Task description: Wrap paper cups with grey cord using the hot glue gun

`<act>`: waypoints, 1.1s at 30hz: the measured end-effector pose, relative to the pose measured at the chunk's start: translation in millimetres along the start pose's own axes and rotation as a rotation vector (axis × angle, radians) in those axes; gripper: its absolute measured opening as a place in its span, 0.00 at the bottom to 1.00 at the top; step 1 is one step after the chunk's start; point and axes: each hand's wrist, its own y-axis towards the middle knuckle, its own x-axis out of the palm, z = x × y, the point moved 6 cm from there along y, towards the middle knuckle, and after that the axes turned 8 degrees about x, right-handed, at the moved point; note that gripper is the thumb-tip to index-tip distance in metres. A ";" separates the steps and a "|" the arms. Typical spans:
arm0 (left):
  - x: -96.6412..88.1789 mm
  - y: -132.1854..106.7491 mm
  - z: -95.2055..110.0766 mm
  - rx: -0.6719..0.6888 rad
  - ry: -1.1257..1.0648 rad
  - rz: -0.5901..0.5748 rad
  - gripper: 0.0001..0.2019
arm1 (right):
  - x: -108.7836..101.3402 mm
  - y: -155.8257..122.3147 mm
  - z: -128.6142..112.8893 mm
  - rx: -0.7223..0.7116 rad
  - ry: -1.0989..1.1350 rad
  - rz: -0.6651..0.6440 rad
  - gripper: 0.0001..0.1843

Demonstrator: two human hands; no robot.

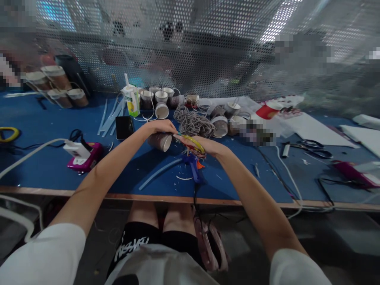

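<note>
My left hand (164,126) is closed, its fingertips pinched together just above a brown-and-white paper cup (160,141) that lies on its side. What the fingertips hold is too small to make out. My right hand (204,143) is wrapped round scissors with a yellow handle (196,144), their tip end close to my left fingertips. Just below my right hand, a blue glue gun (193,168) lies on the table, with a translucent glue stick (160,173) sticking out to its left. Behind both hands sits a heap of grey cord (194,123).
Several paper cups (162,111) and a drink carton (131,101) stand along the perforated screen. A phone (124,127), loose glue sticks (114,114) and a pink power strip (86,156) lie left. Dark scissors (314,148) and white sheets (322,130) lie right.
</note>
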 end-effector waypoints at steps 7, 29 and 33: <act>5.0 -18.6 7.6 0.073 -0.088 0.066 0.14 | 0.5 -6.8 -6.8 -0.060 -0.026 -0.037 0.37; -3.1 -26.2 10.0 0.207 -0.141 0.302 0.04 | -2.0 -3.3 -17.2 -0.247 -0.459 0.263 0.36; -0.5 -26.7 10.4 0.218 -0.094 0.318 0.06 | -0.4 -2.7 -14.0 -0.215 -0.463 0.241 0.38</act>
